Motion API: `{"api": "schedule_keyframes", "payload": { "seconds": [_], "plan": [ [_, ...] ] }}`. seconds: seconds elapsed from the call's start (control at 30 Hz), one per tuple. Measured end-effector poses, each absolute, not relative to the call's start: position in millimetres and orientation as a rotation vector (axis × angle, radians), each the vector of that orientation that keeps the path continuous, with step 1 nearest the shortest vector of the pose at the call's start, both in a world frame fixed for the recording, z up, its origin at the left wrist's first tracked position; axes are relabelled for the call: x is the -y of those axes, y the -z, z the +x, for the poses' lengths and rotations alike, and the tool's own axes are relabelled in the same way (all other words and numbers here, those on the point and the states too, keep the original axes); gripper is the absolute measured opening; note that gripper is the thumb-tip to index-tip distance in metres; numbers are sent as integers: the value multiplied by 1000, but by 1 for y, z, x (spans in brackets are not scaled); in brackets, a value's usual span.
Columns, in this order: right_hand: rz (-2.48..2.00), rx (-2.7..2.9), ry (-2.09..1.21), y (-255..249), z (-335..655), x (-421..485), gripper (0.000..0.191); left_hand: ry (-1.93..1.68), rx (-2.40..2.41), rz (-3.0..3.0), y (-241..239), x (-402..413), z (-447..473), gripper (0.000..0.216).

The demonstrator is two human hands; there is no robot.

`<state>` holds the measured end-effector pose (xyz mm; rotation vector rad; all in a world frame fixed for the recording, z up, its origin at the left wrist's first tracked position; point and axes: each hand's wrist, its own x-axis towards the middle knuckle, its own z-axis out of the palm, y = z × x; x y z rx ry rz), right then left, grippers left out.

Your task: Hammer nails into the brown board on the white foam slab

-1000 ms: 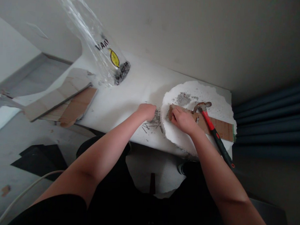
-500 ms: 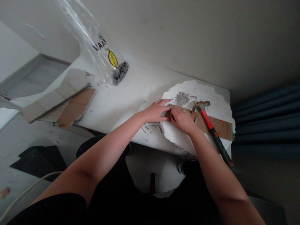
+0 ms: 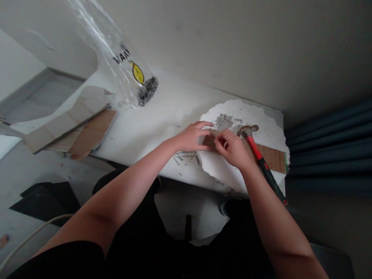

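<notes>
My left hand [image 3: 192,136] spans the left end of a narrow brown wooden board [image 3: 272,158], thumb along the near edge and fingers along the far edge. Over the board, right beside it, my right hand [image 3: 231,147] is closed in a pinch; anything between its fingertips is too small to make out. A claw hammer [image 3: 261,160] with a red and black handle lies across the board, to the right of my right hand. Under the board is a white, ragged-edged slab [image 3: 215,167]. Several thin nails [image 3: 185,156] lie loose on the white tabletop [image 3: 155,134] near my left hand.
Grey crumbs [image 3: 223,121] are scattered on the slab. A clear plastic bag [image 3: 130,72] with a yellow lemon print stands at the back left. Broken board pieces [image 3: 93,132] overhang the table's left end. A dark curtain [image 3: 332,157] hangs at the right; black sheets [image 3: 48,200] lie below left.
My right hand has shifted slightly right and lifted away from my left fingers, its fingertips now pinched. My left hand stays at the board's end. The view has moved a little.
</notes>
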<state>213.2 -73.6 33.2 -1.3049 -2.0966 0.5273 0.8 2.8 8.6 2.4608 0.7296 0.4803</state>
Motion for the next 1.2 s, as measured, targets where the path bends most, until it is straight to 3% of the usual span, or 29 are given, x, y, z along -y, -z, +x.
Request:
{"api": "schedule_keyframes", "payload": {
  "seconds": [0.23,0.53,0.8,1.2],
  "plan": [
    [-1456,1816,-552,-18,204,65,10,-367,-757,2638,-7,-2,6,13],
    [-1404,1847,-1069,6,215,58,17,-282,-724,2801,2,2,9,15],
    [-1452,1799,-1182,5,212,50,28,-288,-770,2741,-2,5,12,18],
    [-1483,1752,-1295,-4,209,49,21,-651,-986,2335,-10,-2,3,22]
  ]
}}
